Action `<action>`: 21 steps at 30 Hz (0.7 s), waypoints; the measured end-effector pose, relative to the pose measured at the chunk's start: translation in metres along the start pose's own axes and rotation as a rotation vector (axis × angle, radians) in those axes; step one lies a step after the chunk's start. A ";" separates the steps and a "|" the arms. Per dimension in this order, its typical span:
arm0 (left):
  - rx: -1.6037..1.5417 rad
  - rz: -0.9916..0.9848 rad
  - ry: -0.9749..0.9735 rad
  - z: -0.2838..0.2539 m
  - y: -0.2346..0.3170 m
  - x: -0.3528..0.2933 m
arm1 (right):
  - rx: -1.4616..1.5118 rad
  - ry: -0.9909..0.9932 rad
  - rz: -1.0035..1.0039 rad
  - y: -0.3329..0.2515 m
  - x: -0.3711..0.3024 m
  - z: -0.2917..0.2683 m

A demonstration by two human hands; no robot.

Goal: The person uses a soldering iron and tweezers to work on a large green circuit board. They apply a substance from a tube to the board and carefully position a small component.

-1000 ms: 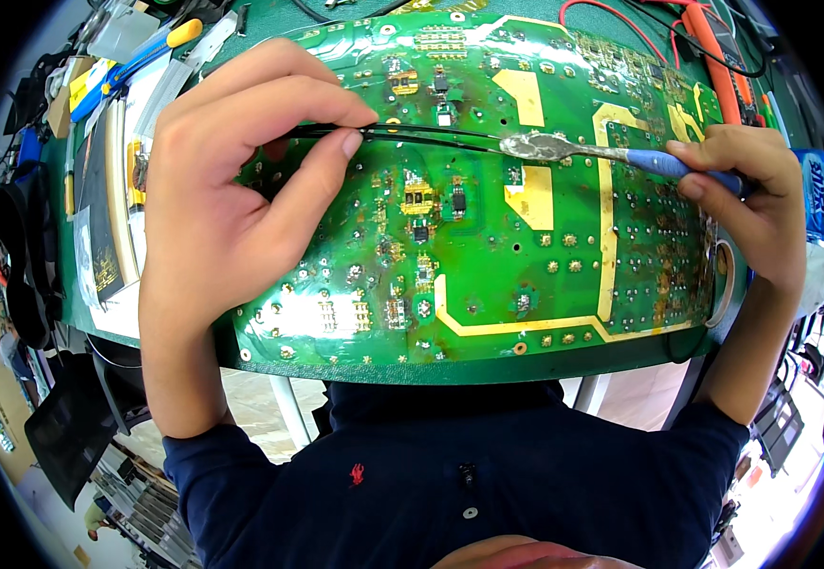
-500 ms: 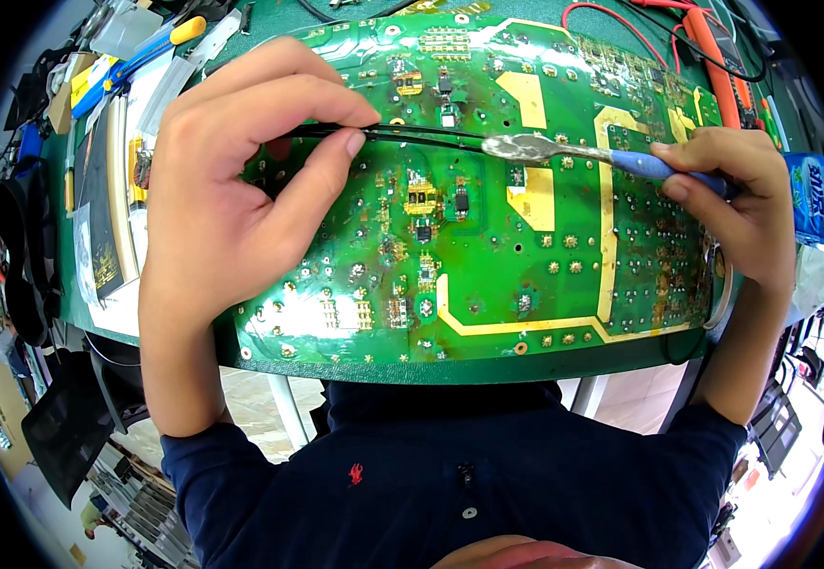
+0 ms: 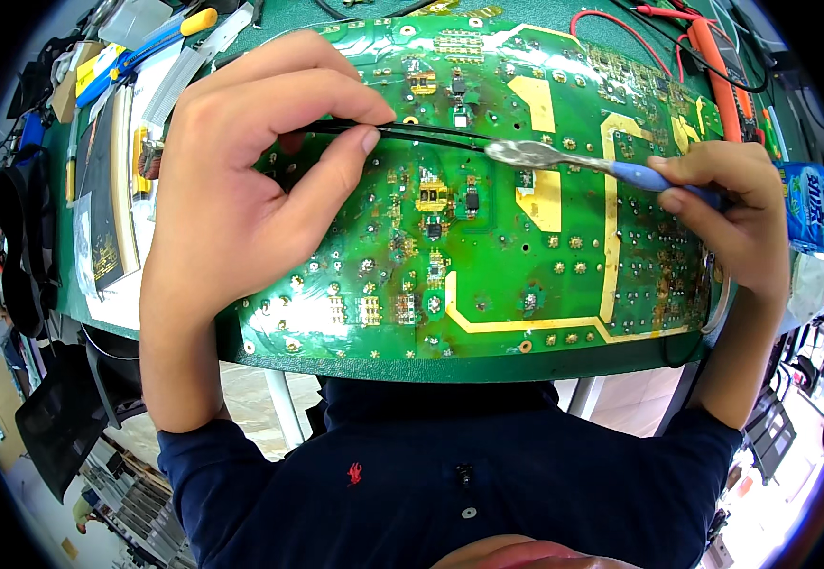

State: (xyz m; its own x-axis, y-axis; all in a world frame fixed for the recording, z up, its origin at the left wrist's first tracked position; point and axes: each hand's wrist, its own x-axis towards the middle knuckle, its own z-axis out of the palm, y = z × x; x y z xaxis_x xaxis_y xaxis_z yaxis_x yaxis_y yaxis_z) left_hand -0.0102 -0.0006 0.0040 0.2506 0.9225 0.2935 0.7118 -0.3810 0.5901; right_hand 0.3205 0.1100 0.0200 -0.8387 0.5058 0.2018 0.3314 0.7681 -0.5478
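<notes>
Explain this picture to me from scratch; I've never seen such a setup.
There is no machine here, only a person's two bare hands. The wide, round-looking view comes from a fisheye camera worn on that person's head, looking down, so straight edges bend near the rim; the picture's left is the person's left. On the green table lies a large green circuit board dotted with small parts and gold-coloured strips. The left hand pinches black tweezers between thumb and index finger. The right hand grips a blue-handled tool whose whitish, flattened end overlaps the far end of the tweezers; whether they touch is hard to tell. Nearby are a yellow-and-blue tool at the left and a blue packet at the right.
</notes>
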 end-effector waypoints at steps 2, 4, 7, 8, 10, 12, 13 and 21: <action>-0.011 0.011 0.008 0.000 -0.001 0.000 | -0.009 -0.005 -0.012 -0.002 0.002 0.001; -0.015 0.019 0.014 0.000 -0.002 -0.001 | -0.026 0.000 -0.007 -0.001 0.001 -0.003; -0.014 0.032 0.016 0.001 -0.002 -0.001 | -0.020 -0.013 0.032 0.000 -0.003 -0.007; -0.016 0.033 0.014 0.001 -0.003 0.000 | -0.018 -0.029 0.043 -0.001 -0.002 -0.007; -0.023 0.028 0.013 0.001 -0.003 -0.001 | -0.042 -0.025 0.042 -0.003 -0.003 -0.008; -0.033 0.017 0.020 0.001 -0.004 -0.002 | -0.065 -0.022 0.041 -0.005 -0.004 -0.009; -0.029 0.021 0.020 0.001 -0.004 -0.002 | -0.050 -0.008 0.056 -0.005 -0.005 -0.012; -0.024 0.008 0.004 0.001 -0.001 0.000 | 0.104 0.086 0.155 0.010 -0.018 -0.034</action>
State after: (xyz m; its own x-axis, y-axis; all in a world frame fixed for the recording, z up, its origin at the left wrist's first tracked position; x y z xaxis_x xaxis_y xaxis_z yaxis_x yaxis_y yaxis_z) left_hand -0.0107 -0.0003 0.0028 0.2535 0.9192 0.3014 0.6935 -0.3898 0.6058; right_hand 0.3536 0.1212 0.0384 -0.7392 0.6504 0.1748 0.4041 0.6360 -0.6575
